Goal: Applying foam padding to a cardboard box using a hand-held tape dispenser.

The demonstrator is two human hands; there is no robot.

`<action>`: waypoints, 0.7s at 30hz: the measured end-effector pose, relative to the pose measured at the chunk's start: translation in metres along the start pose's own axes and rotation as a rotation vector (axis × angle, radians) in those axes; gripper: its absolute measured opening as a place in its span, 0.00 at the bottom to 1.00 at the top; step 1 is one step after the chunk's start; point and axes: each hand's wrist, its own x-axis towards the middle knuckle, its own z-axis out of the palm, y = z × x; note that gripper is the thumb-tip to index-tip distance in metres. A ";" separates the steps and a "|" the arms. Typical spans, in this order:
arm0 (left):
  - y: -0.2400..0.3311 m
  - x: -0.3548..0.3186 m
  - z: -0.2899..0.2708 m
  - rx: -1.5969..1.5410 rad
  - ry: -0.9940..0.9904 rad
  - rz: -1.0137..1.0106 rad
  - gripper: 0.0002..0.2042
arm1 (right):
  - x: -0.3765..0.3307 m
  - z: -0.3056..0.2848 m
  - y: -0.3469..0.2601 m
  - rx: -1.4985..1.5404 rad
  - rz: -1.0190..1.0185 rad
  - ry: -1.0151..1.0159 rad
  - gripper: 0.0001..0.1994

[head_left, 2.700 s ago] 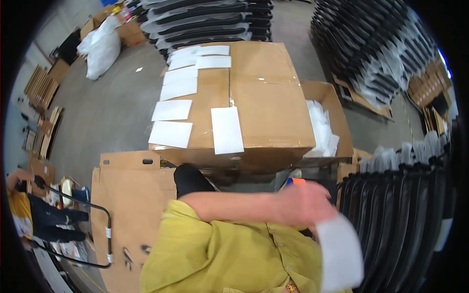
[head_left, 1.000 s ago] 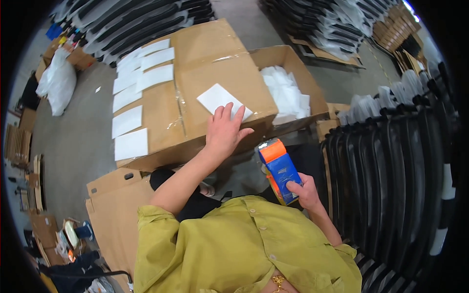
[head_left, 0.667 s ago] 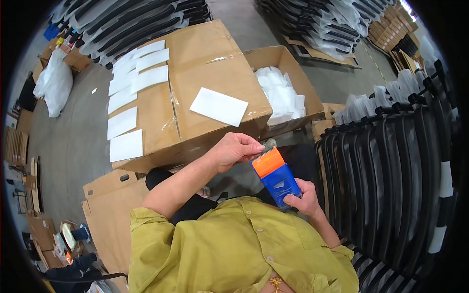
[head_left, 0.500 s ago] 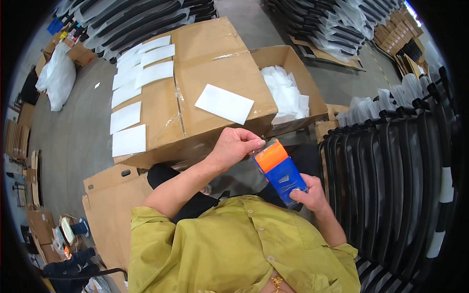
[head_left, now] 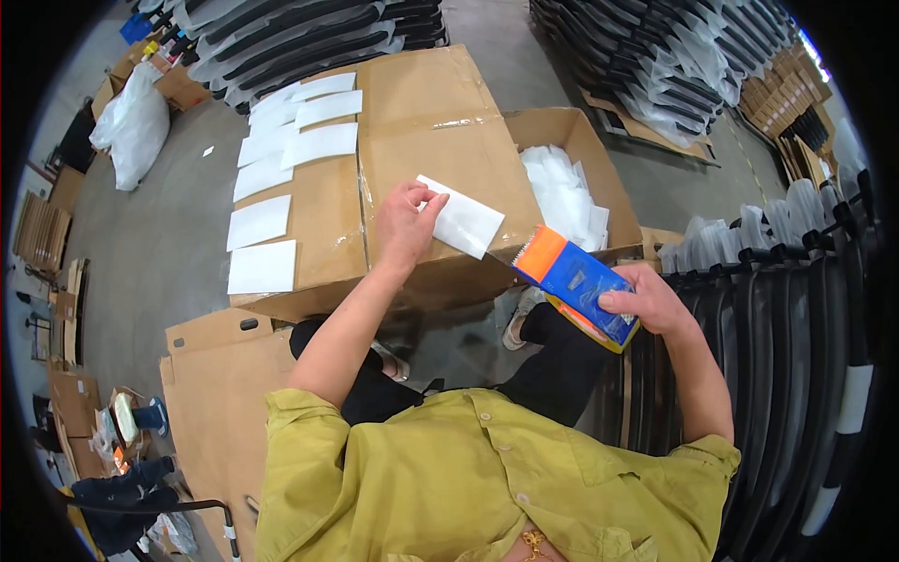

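Observation:
My right hand [head_left: 651,302] grips a blue and orange tape dispenser [head_left: 582,286], its toothed orange end angled up and left toward the big cardboard box. Over that box my left hand [head_left: 407,223] has thumb and fingers pinched together at the upper left end of a white foam sheet [head_left: 471,223]. What the pinch holds, if anything, is too small to make out. The sheet lies slanted near the box's front edge, partly covered by my fingers. Along the left side of the cardboard box [head_left: 421,103] several more white sheets [head_left: 262,269] lie in overlapping rows.
An open carton [head_left: 626,211] with white foam pieces [head_left: 567,192] stands right of the box. Black metal frames [head_left: 749,347] crowd my right side, with wrapped stacks [head_left: 309,37] behind. Flat cardboard [head_left: 220,375] lies at lower left; a white bag [head_left: 136,131] sits on the floor.
My left hand has left the dispenser's toothed end and moved up and left onto the slanted sheet. My right hand has shifted right and up with the tape dispenser, tilting it flatter.

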 end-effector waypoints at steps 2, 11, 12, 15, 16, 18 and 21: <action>-0.005 0.002 0.003 0.067 0.038 0.018 0.09 | 0.014 -0.010 0.001 -0.057 0.029 -0.015 0.22; -0.014 0.007 0.006 0.720 0.279 0.270 0.16 | 0.059 -0.019 0.003 -0.200 0.121 -0.080 0.20; -0.001 0.008 -0.004 0.642 0.312 0.347 0.17 | 0.056 -0.019 0.009 -0.138 0.132 -0.090 0.19; 0.004 -0.032 -0.024 0.095 0.009 0.053 0.15 | 0.041 -0.015 0.013 -0.004 0.146 -0.096 0.17; 0.002 -0.055 -0.027 -0.195 -0.195 -0.262 0.16 | 0.037 -0.014 0.022 0.007 0.139 -0.079 0.19; 0.001 -0.084 -0.023 -0.609 -0.447 -0.741 0.21 | 0.031 -0.009 0.035 0.027 0.146 -0.075 0.20; 0.004 -0.088 0.011 -0.752 -0.546 -0.880 0.27 | 0.021 0.005 0.049 0.052 0.139 -0.053 0.19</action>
